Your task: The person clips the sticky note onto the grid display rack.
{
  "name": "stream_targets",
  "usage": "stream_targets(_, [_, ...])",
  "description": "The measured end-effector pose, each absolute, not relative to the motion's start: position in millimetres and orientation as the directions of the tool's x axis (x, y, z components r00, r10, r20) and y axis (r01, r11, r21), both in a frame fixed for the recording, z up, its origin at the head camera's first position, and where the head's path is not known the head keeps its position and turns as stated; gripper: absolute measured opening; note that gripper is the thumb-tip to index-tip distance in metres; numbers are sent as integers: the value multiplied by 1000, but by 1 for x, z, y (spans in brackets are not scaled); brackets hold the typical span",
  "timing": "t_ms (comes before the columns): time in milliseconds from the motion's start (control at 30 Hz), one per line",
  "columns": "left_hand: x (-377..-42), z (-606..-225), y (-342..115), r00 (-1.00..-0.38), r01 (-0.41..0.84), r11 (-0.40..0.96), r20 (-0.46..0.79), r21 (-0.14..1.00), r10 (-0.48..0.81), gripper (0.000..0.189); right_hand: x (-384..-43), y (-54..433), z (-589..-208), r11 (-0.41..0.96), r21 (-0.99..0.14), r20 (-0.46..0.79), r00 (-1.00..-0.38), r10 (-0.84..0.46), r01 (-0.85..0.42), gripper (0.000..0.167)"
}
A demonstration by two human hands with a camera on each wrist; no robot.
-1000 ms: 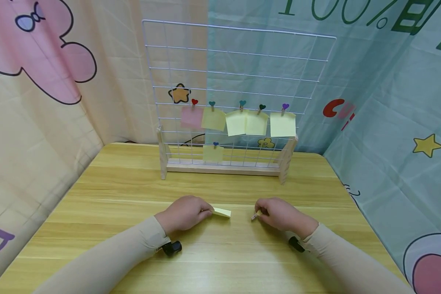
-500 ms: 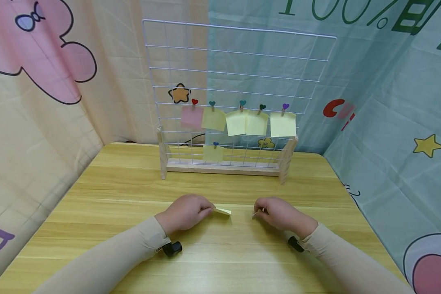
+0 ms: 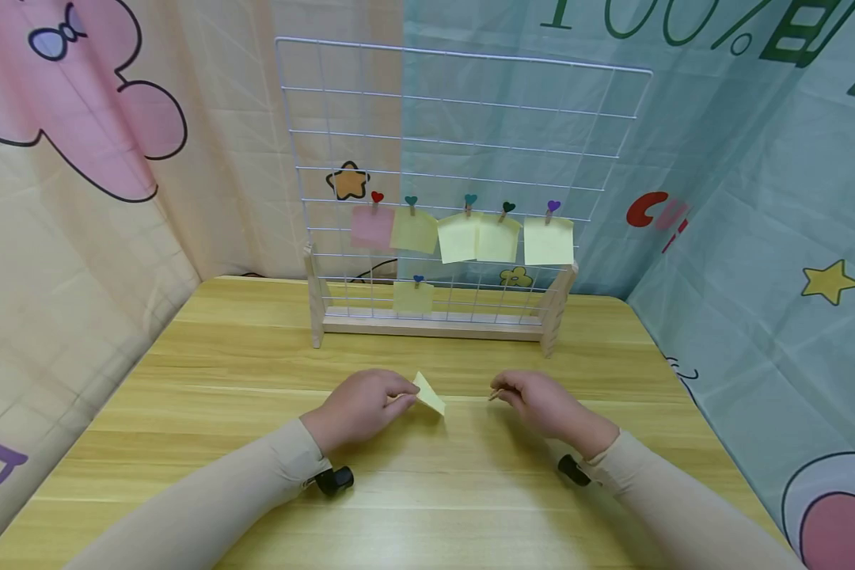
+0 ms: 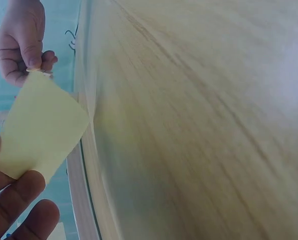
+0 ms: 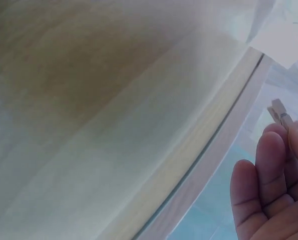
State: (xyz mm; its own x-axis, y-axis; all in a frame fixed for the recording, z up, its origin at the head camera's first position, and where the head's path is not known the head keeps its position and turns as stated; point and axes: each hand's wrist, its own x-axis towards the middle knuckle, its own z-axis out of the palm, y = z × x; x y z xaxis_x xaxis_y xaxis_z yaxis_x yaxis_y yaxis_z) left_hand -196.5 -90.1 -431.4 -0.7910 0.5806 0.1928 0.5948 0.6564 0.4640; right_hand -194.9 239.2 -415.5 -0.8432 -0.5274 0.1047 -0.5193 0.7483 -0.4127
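My left hand point(image 3: 362, 405) pinches a pale yellow sticky note point(image 3: 431, 396) by one edge, above the table. In the left wrist view that note point(image 4: 46, 122) is tilted, its far corner pointing toward the other hand. My right hand point(image 3: 541, 404) pinches a small wooden clothespin point(image 5: 281, 113) between thumb and fingers, its tip sticking out. A gap separates note and clothespin. Beyond both hands stands a white wire grid rack point(image 3: 463, 144). Clipped on it are a pink note point(image 3: 372, 228) and several yellow notes point(image 3: 549, 241), held by heart-topped clothespins.
The rack's wooden base point(image 3: 435, 327) stands toward the back of the wood-grain table point(image 3: 413, 507). Printed curtains point(image 3: 755, 261) enclose the back and sides. Each wrist carries a black camera point(image 3: 333, 481).
The sticky note has tipped up from nearly flat, showing more of its face. My right hand has risen slightly with the clothespin, which has turned.
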Motion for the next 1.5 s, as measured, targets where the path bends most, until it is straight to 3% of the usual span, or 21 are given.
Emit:
stream_targets(167, [-201, -430, -87, -818, 555, 669, 178, 494, 547, 31, -196, 236, -409, 758, -450, 99, -870, -483, -472, 17])
stream_targets(567, [-220, -428, -77, -900, 433, 683, 234, 589, 368, 18, -207, 229, -397, 771, -484, 133, -905, -404, -415, 17])
stream_targets(833, [-235, -425, -74, -918, 390, 649, 217, 654, 333, 32, -214, 226, -395, 763, -469, 220, -896, -386, -444, 15])
stream_targets(1000, [-244, -423, -71, -924, 371, 654, 195, 659, 327, 26, -217, 225, -393, 762, -445, 285, -881, -378, -471, 13])
stream_targets(1233, [-256, -424, -68, -930, 361, 638, 213, 681, 298, 24, -224, 221, -386, 772, -478, 265, -907, -328, -419, 14])
stream_targets(1500, [-271, -425, -62, -935, 353, 612, 252, 708, 248, 23, -234, 217, -378, 760, -477, 310, -893, -325, -442, 15])
